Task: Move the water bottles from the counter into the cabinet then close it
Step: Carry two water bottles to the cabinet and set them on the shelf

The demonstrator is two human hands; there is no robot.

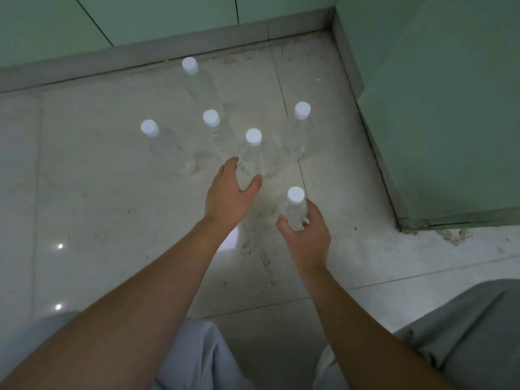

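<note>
Several clear water bottles with white caps stand upright on a pale tiled surface (84, 192). My right hand (308, 237) grips the nearest bottle (295, 209) around its body. My left hand (229, 192) reaches to the bottle in the middle (253, 153), its fingers and thumb spread around the lower part and touching it. Other bottles stand at the left (166, 147), behind the middle one (215, 130), at the right (297, 130) and at the far back (197, 80).
Green panels (450, 108) with a grey base strip (168, 49) wall in the back and right side, forming a corner. A chipped edge (450, 235) lies at the right panel's foot. My knees in light trousers (197, 356) fill the bottom of the view.
</note>
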